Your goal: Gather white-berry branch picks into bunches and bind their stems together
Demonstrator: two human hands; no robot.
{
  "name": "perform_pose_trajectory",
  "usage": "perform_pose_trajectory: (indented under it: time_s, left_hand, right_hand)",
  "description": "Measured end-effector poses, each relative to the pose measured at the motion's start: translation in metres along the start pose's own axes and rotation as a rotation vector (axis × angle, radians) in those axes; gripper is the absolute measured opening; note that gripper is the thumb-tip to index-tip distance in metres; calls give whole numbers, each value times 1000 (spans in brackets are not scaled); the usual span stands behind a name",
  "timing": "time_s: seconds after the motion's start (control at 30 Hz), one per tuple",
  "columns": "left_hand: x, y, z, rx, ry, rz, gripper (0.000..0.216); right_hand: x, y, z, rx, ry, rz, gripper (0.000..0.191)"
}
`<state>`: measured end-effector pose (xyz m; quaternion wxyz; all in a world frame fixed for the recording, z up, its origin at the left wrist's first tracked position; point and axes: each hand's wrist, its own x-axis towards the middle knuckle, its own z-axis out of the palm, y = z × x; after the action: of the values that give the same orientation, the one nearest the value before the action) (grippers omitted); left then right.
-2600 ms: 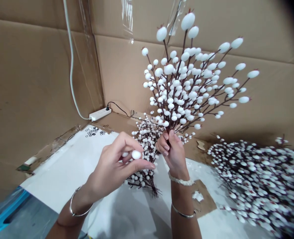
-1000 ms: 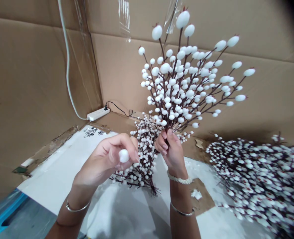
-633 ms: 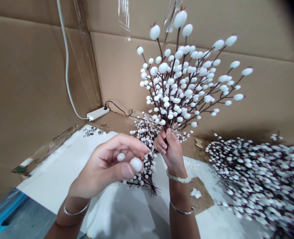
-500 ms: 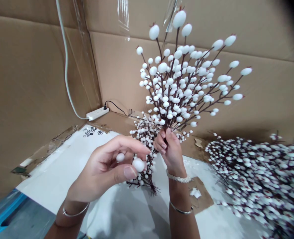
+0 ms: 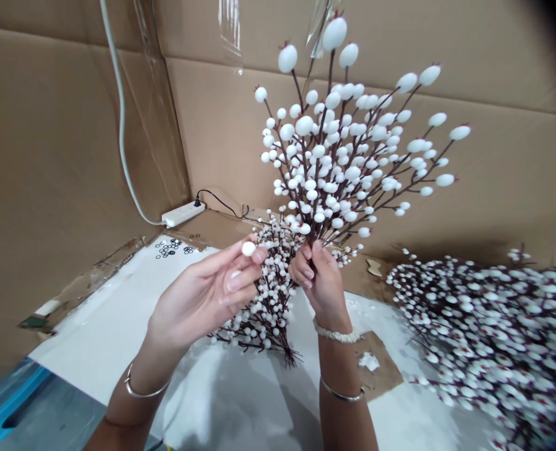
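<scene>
My right hand (image 5: 319,272) is closed around the brown stems of a bunch of artificial white berry branches (image 5: 343,150), held upright and fanned out above it. To its left, my left hand (image 5: 212,282) has a white berry (image 5: 248,248) at its fingertips, pinched by finger and thumb; the other fingers are loosely curled. A gap separates this berry from the raised bunch. Behind my hands a second bunch of small white berry branches (image 5: 278,294) lies on the white sheet (image 5: 118,319), its stem ends pointing toward me; my left hand covers part of it.
A large heap of white berry branches (image 5: 489,332) fills the right side. Several black rings (image 5: 168,248) lie near a white power strip (image 5: 183,214) with a cable. A cardboard piece (image 5: 381,366) bears white scraps. Cardboard walls (image 5: 221,125) enclose the back; a blue-edged bin (image 5: 19,401) stands lower left.
My left hand has turned and risen slightly; two white berries showed in it before, one at its fingertips now. My right hand keeps its hold on the bunch, almost still.
</scene>
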<state>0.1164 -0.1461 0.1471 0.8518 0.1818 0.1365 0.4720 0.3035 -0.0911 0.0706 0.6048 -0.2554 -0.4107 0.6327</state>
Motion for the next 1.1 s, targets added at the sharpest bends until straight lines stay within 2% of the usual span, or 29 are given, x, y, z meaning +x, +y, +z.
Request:
perform_pose_trajectory:
  time_s: [0.17,0.3,0.53,0.8,1.0,1.1]
  left_hand:
    - [13,-2,-1,-148,176,38,23]
    - [17,-3,-4,-221,198,14,20]
    - [20,-7,-1,-208,178,19,21]
    - [22,-9,4,-142,318,60,20]
    - [21,-13,2,-46,265,73,35]
    - [19,-13,-2,53,198,93,30]
  right_hand:
    - [-1,-1,1,8,8,13,41]
    - [-1,-2,0,-7,9,29,44]
    - [-1,-3,1,8,17,29,44]
    - [-1,-3,0,-14,5,19,44]
    - [-1,-4,1,-14,1,15,43]
    - [-1,-4,1,-32,1,13,44]
